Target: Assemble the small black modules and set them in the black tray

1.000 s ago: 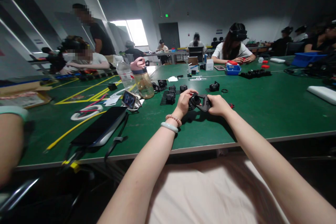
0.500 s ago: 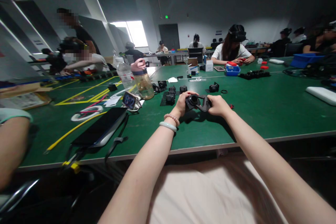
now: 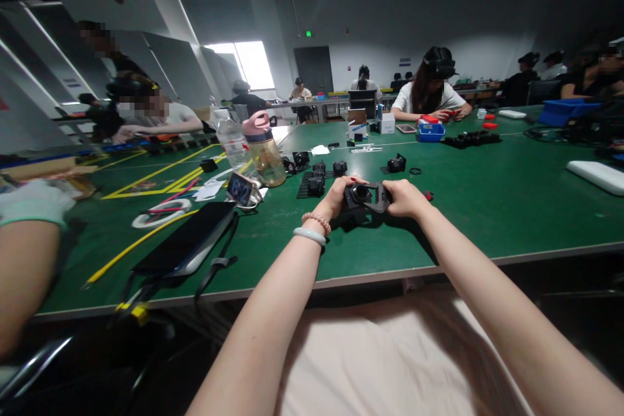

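Note:
Just above the table's front half, my left hand (image 3: 336,196) is closed round the left side of a black plastic part with a round, lens-like ring (image 3: 359,193). My right hand (image 3: 403,197) grips the right end of a black bracket (image 3: 378,197) with an angular opening, which meets the ringed part. Whether the two are joined or only touching, I cannot tell. Behind my left hand, several similar black parts (image 3: 316,183) lie on the table, and another black part (image 3: 396,163) sits beyond my right hand. A small black ring (image 3: 415,171) lies beside that one.
On the green table (image 3: 487,208), left of my hands, are a small clock display (image 3: 242,188), a pink-lidded bottle (image 3: 266,153), a clear bottle (image 3: 231,140) and a black phone-like slab (image 3: 188,237). A gloved co-worker's arm (image 3: 29,253) reaches in at left. A blue bin (image 3: 431,133) stands across.
My hands keep hold of the black parts and have barely moved. At far left the co-worker's gloved hand has come further into view, and the standing person has shifted left.

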A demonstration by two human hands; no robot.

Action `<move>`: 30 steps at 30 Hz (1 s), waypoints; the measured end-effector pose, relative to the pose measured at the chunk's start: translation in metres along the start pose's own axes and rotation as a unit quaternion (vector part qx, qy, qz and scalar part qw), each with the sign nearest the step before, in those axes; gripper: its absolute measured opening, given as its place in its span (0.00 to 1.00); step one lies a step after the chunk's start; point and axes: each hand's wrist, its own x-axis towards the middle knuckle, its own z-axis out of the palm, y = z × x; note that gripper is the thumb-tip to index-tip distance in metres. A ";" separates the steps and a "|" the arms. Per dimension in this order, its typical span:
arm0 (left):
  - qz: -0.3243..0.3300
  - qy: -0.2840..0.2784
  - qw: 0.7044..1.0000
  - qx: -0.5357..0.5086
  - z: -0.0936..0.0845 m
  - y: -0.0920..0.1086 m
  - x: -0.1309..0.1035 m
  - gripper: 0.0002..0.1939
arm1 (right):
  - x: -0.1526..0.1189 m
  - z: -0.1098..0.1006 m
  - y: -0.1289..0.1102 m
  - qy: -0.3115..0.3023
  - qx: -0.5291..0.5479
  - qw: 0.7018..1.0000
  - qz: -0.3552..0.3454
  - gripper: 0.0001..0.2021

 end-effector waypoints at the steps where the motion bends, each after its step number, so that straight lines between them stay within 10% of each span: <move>1: 0.009 0.004 1.000 0.006 0.000 0.000 0.000 0.19 | 0.000 0.000 0.000 -0.002 -0.002 1.000 0.001 0.09; 30: 0.149 0.079 0.967 0.191 0.005 -0.001 -0.002 0.20 | -0.001 0.000 -0.005 -0.024 0.018 0.999 0.027 0.10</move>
